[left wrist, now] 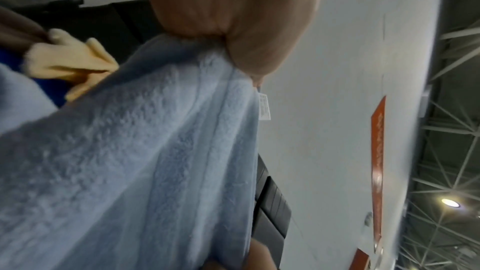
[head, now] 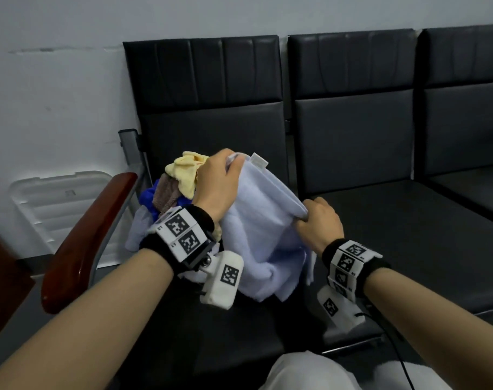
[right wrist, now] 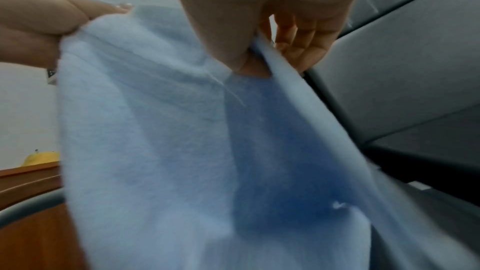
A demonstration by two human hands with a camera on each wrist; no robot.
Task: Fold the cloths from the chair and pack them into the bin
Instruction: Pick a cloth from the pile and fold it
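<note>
Black chair (head: 366, 235) — pale-blue cloth (head: 262, 229) hanging lengthwise

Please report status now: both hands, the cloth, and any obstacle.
Left hand and right hand each pinch the top edge of the light blue cloth. Cloth lifted, lower part bunched on the chair seat. Cloth pile behind; nothing blocking.

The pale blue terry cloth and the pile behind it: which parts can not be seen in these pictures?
- Pale blue terry cloth: lower end bunched on the black chair seat; wrist views blurred.
- Cloth pile: count unclear, left hand covers it.
- Right hand: fingers curled under the edge in head view.
- White plastic bin: inside hidden.
</note>
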